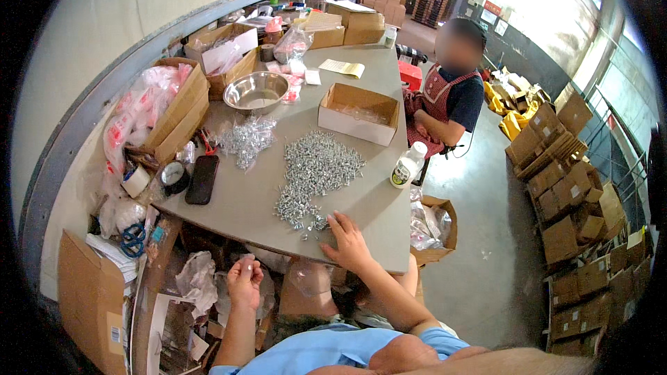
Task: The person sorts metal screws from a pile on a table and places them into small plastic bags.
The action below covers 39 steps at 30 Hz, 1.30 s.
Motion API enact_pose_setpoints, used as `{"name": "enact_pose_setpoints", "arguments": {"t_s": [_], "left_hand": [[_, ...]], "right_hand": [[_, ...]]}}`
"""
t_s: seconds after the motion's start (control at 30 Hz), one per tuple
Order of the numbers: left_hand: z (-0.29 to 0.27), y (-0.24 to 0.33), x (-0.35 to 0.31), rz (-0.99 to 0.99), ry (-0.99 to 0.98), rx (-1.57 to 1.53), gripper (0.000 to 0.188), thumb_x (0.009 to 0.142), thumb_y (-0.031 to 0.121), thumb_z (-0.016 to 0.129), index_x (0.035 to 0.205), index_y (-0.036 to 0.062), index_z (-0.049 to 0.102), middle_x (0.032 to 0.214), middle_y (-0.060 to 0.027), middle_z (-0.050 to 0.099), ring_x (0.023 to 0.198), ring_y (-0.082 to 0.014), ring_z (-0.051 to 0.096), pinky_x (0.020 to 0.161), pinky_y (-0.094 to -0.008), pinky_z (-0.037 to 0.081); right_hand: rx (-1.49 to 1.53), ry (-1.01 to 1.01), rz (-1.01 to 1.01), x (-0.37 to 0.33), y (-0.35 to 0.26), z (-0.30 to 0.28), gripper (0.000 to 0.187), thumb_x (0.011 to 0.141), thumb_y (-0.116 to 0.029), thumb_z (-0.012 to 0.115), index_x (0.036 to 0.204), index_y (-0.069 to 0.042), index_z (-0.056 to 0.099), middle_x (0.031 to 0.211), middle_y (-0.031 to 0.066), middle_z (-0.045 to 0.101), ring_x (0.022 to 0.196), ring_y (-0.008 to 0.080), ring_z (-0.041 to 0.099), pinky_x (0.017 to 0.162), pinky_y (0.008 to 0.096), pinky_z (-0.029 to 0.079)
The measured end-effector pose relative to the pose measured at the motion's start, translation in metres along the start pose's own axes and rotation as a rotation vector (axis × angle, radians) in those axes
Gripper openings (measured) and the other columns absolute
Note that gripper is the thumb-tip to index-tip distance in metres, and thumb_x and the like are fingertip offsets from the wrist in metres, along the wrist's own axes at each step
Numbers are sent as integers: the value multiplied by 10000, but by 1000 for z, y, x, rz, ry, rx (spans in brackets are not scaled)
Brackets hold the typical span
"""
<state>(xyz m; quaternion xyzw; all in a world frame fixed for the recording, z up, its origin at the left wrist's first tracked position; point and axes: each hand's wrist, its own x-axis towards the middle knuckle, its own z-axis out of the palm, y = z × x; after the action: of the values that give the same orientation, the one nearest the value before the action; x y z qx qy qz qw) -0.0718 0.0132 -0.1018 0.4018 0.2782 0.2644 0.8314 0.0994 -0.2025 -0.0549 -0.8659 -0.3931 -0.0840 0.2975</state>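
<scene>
A large heap of small silvery screws (pixel 316 173) lies on the grey table (pixel 236 212), thinning out toward its near edge. My right hand (pixel 347 244) rests at this near end with fingers apart, its fingertips beside the last loose screws. Just off the table's front edge, my left hand (pixel 244 282) is closed with thumb and fingers together; whatever it may hold is too small to make out. Left of the heap sits a pile of clear plastic bags (pixel 246 140) with screws inside.
Around the heap stand an open carton (pixel 358 114), a steel bowl (pixel 256 92), a white bottle (pixel 408 165) and a black phone (pixel 202 180). A person (pixel 451 90) sits at the table's right side. Below is a box of plastic bags (pixel 432 229).
</scene>
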Motion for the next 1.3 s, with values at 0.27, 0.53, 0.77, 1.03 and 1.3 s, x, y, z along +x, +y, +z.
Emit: {"name": "enact_pose_setpoints", "arguments": {"t_s": [0.27,0.53,0.77,1.03,1.3], "left_hand": [[-33,-27,4,-140,0,-15,131,844,169,682,886,67,611,692,-6,586,533,-80,497,451,-220,417],[-18,-23,-4,-307,-127,-92,160,877,107,627,1010,23,655,972,-46,654,827,-108,609,698,-227,506],[-57,-52,9,-1,-243,71,77,781,46,715,842,42,669,975,-63,654,836,-135,617,711,-265,511],[-12,-35,-13,-433,-438,545,218,742,134,760,877,27,626,891,-66,648,827,-161,601,758,-288,488],[13,-102,-25,-143,-585,659,759,691,286,813,1285,9,430,1249,-99,488,1126,-204,487,924,-321,424]], "right_hand": [[74,-62,-38,1,1,1,459,810,-212,609,1221,-32,511,1200,166,513,1127,356,466,974,429,393],[148,-25,-36,-2,1,-3,412,792,-192,633,1171,-55,549,1162,152,543,1092,356,493,960,427,406],[121,17,42,-2,-1,-3,416,754,-206,667,1125,-46,569,1146,155,537,1078,354,485,949,434,399],[74,30,94,-5,7,2,381,746,-210,674,1086,-57,594,1109,158,534,1058,364,475,935,432,410],[103,17,71,-2,3,1,347,743,-211,682,1054,-72,613,1072,151,548,1027,356,499,909,431,430]]}}
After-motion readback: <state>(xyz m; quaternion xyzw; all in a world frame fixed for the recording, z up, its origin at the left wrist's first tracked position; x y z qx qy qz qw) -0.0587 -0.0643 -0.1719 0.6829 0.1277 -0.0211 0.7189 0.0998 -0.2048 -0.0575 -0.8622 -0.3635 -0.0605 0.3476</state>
